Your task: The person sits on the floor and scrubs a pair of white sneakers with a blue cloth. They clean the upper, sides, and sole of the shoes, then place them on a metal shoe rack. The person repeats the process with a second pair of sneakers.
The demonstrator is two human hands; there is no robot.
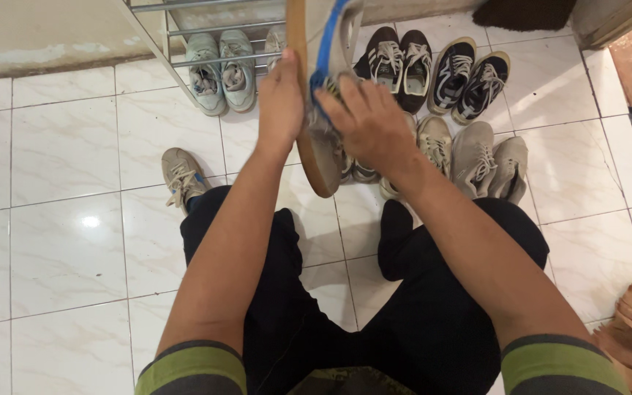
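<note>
In front of the metal-barred shoe rack (206, 44), above the glossy white tiled floor (60, 241), the seated person holds up a grey suede sneaker with a blue side stripe and a flat tan rubber sole (314, 157), turned on edge so the sole faces left. The left hand (281, 102) presses flat against that sole, its grip wrapped along the edge. The right hand (369, 124) is clenched on the sneaker's upper, by the laces, fingers curled into the soft material.

Left of the rack's foot, a matching single grey sneaker with white laces (182, 175) lies on the tiles, just beside the person's knee. Under the rack's lowest bars sits a pair of pale mint-grey trainers (221, 69). Right of the rack stand two pairs of black striped lace-up shoes (437, 69), and nearer the person a pair of beige worn sneakers (488, 161).
</note>
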